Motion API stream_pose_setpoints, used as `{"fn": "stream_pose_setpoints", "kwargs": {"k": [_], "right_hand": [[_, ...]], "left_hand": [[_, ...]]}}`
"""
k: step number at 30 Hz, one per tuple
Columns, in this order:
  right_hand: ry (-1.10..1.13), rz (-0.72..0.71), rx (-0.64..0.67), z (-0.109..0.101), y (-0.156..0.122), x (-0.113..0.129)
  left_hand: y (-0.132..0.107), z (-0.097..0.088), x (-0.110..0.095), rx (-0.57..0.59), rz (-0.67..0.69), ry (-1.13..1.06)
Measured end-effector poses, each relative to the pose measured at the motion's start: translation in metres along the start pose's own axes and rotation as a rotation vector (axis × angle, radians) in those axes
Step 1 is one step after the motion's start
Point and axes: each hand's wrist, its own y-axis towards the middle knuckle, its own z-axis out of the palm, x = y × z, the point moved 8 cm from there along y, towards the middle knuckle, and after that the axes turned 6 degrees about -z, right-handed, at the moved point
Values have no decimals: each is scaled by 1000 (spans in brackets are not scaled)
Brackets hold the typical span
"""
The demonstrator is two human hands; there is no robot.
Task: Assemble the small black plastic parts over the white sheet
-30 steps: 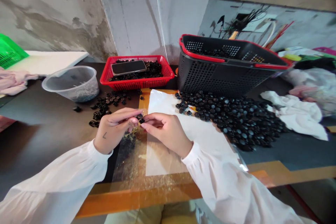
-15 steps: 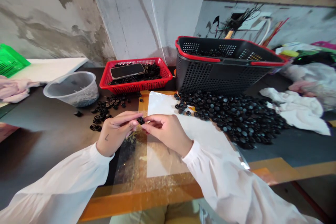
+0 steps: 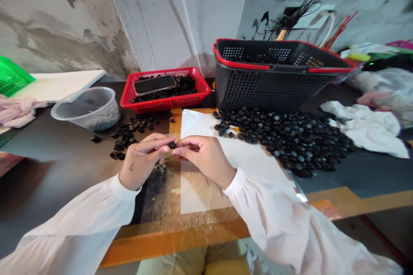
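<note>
A small black plastic part [image 3: 172,145] is pinched between the fingertips of both hands, above the taped board. My left hand [image 3: 142,159] grips it from the left, thumb against the fingers. From the right, my right hand [image 3: 204,157] closes thumb and forefinger on its other side. Fingers cover most of the part, so its exact shape is hidden. Beneath the right hand lies a white sheet [image 3: 258,180]. Small black round parts [image 3: 124,139] are scattered beyond the left hand. A large pile of black caps [image 3: 297,142] spreads to the right.
A clear plastic tub [image 3: 85,109] with thin metal pieces stands at the left. Behind are a red basket [image 3: 167,102] with black parts and a phone [image 3: 155,85], and a tall black basket [image 3: 258,88]. A white cloth [image 3: 368,126] lies at the right.
Both hands stay together on the small black part; the right fingertips have shifted slightly and cover more of it. The view has tilted a little.
</note>
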Motion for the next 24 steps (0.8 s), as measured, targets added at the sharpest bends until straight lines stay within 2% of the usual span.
{"fn": "stream_pose_setpoints", "kwargs": {"k": [4,10,17,24], "right_hand": [[62,-33,-91,-6,-1,5],[118,-51,-148,-7,-3,9],[339,107,-151,0,-3,-10],[222,8,-179,-7,-2,3]], "left_hand": [[-2,3,4,-29,-48,-66],[-4,2,4,-121,-70,-134],[-3,4,-3,-108,-29,-151],[-2,2,8,-113,-73,-161]]}}
